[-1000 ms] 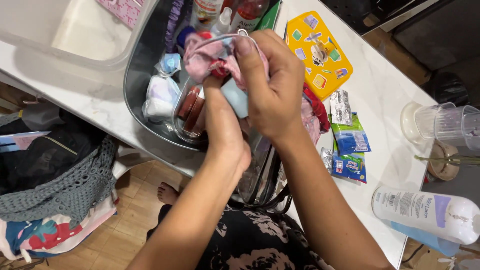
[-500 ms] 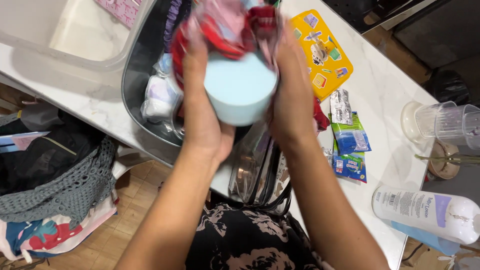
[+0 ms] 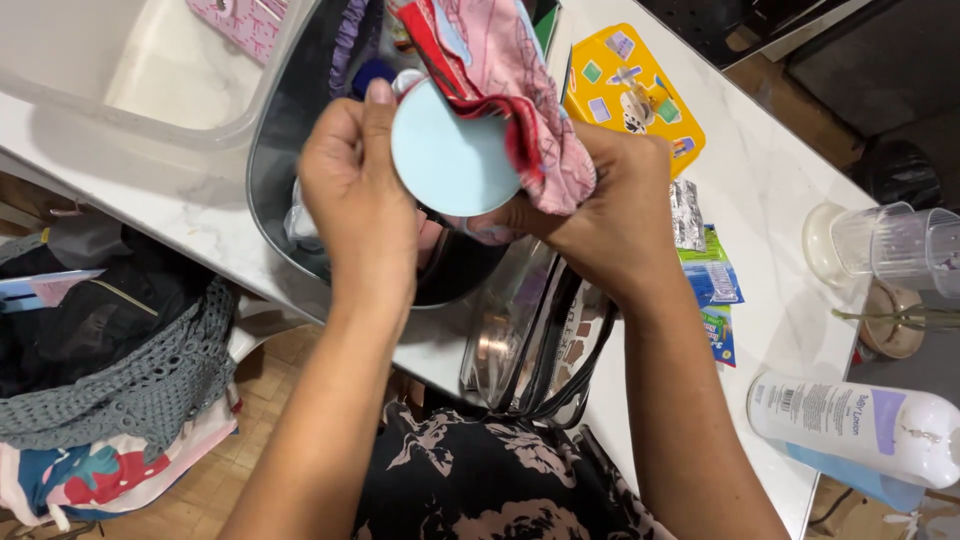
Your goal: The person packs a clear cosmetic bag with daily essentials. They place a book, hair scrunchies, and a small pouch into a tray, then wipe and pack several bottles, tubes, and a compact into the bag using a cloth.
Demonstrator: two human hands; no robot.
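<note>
White marble surface [image 3: 760, 180], dark metal tub [image 3: 290, 120] below. My left hand [image 3: 360, 205] pinches the pale-blue round container [image 3: 452, 150]; my right hand [image 3: 610, 215] is closed on the pink-and-red cloth [image 3: 510, 90] draped over it. Container likely rigid, smooth; grip its rim.

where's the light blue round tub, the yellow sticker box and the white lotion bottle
light blue round tub [image 3: 455, 150], head view, on its flat round base
yellow sticker box [image 3: 630, 85], head view, middle of its lid
white lotion bottle [image 3: 850, 420], head view, on its side wall
</note>
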